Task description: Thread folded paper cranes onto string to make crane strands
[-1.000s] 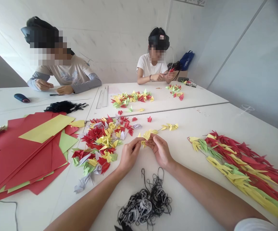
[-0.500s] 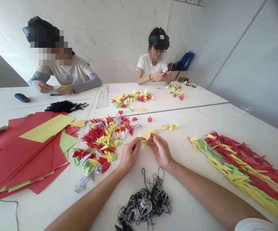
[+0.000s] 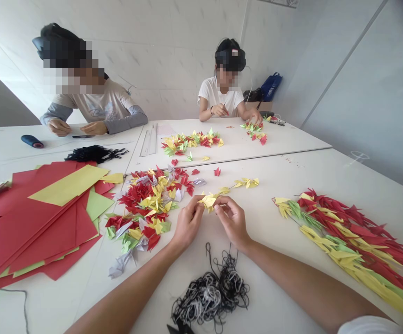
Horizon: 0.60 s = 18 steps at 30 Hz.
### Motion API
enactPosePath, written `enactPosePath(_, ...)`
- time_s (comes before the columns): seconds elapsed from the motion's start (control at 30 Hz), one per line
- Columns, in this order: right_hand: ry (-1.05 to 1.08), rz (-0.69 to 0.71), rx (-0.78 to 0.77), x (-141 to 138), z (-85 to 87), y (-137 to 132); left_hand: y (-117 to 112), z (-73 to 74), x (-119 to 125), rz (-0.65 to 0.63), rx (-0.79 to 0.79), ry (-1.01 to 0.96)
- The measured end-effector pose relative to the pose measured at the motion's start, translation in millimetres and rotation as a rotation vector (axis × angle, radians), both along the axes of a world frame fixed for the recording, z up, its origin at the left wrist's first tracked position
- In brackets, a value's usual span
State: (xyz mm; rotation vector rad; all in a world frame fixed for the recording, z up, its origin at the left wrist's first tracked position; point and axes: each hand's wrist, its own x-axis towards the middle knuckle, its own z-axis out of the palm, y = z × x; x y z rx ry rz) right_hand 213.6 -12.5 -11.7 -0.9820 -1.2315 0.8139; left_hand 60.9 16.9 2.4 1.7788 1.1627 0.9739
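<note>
Yellow paper crane [image 3: 208,202] partly hidden by left hand's fingers [image 3: 196,200]. Black thread tangle [image 3: 210,294] at 6 o'clock cut off by bottom edge, red paper sheets [image 3: 30,222] at 9 o'clock by left edge. Small items [image 3: 274,123] at 1 o'clock too small to tell.

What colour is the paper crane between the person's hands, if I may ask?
The paper crane is yellow, best seen in the head view.

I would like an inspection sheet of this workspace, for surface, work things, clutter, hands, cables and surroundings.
Surface: white table.
Job's things: yellow paper crane; loose crane pile; finished crane strands.
Clutter: black-and-grey thread tangle; red paper sheets.
Hands: left hand holds the crane; right hand beside it, grip unclear.
Cables: thin dark cord at lower left.
Surroundings: seated co-worker; second co-worker across the table; blue bag.
</note>
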Motion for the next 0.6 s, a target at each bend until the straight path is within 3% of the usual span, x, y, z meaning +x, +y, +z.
enactPosePath(0.27, 0.022, -0.112, -0.017, -2.2, -8.3, 0.3, -4.5, 1.6, 0.9, -0.117, 0.05, 0.055)
enactPosePath(0.6, -0.134, -0.177, -0.027, -5.6, -5.0, -2.7, -7.7, 3.1, 1.4, -0.07, 0.097, 0.121)
